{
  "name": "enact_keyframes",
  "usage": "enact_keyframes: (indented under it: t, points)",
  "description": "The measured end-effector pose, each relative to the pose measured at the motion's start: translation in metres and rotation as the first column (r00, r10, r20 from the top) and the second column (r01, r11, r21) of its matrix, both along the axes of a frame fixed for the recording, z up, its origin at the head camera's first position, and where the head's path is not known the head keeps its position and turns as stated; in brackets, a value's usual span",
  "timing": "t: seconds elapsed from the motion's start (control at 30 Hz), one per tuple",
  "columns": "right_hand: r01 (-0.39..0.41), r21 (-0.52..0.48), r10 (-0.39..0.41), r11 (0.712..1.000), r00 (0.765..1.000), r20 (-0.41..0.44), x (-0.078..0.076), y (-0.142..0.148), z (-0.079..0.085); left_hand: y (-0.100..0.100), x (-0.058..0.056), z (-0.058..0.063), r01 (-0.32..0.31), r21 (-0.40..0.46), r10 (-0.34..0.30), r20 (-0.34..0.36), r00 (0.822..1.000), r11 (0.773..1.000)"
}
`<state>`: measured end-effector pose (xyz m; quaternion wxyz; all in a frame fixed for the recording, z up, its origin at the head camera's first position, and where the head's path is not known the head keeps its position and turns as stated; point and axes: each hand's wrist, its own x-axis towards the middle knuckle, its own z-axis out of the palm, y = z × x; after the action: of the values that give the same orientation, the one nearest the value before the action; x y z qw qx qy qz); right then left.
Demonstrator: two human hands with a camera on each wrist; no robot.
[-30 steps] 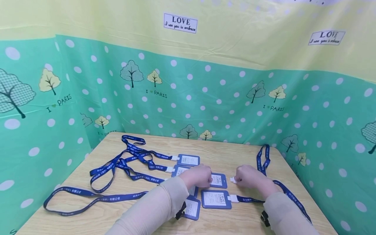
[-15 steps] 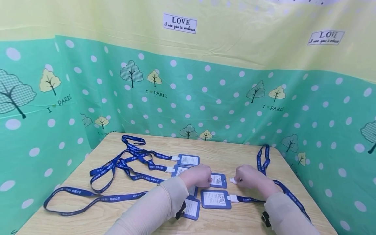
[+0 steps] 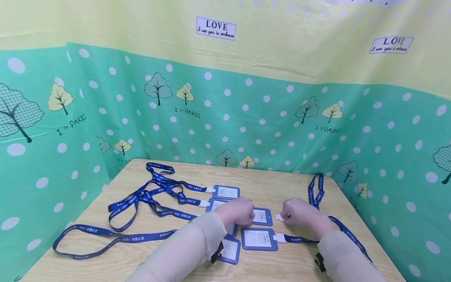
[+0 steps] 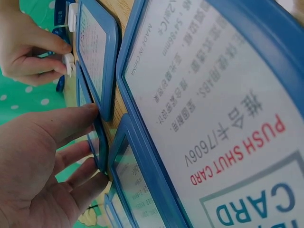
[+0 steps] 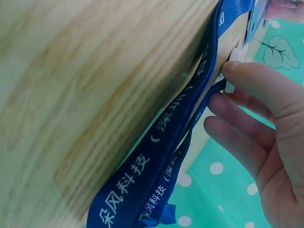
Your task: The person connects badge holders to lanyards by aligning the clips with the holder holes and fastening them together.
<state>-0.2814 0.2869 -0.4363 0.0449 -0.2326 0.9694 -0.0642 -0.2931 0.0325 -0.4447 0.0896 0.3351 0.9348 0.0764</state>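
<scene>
My left hand (image 3: pixel 237 210) pinches a blue-framed ID badge holder (image 3: pixel 262 216) by its left end. In the left wrist view the thumb lies on top of this badge holder (image 4: pixel 100 142), with the fingers at its edge. To the right, my right hand (image 3: pixel 299 211) pinches the white clip (image 3: pixel 280 216) of a blue lanyard between thumb and fingertips. A small gap separates this clip from the badge holder's right end. The right wrist view shows the clip (image 5: pixel 231 86) with the strap (image 5: pixel 199 111) trailing from it, partly behind another lanyard strap (image 5: pixel 142 164).
Just nearer lies another badge holder (image 3: pixel 259 239), joined by a white clip to its lanyard. Several more badge holders, including one at the back (image 3: pixel 226 192), lie left, partly under the left arm. Their lanyards (image 3: pixel 141 196) overlap across the wooden table (image 3: pixel 267 270). A green curtain (image 3: pixel 243 117) surrounds it.
</scene>
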Motion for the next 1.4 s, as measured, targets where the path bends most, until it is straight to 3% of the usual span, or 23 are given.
enact_keyframes:
  t: [0.53,0.97,1.27,1.4]
  points:
    - [-0.001,0.011,0.000,1.000,1.000,0.005,-0.003,-0.004,0.000,0.000,-0.002,-0.003,-0.025,-0.003,0.025,0.011,1.000,1.000]
    - [0.001,0.006,-0.001,1.000,1.000,0.020,-0.001,-0.011,0.002,0.000,0.000,0.000,0.008,-0.002,-0.008,-0.006,1.000,1.000]
    - [-0.019,0.010,0.019,1.000,1.000,0.017,-0.001,-0.013,0.002,0.001,-0.002,-0.003,0.007,-0.010,-0.007,0.000,1.000,1.000]
    - [-0.066,0.012,0.066,0.998,0.998,0.013,-0.001,-0.014,0.003,0.000,-0.003,-0.003,0.006,-0.004,-0.006,0.001,1.000,1.000]
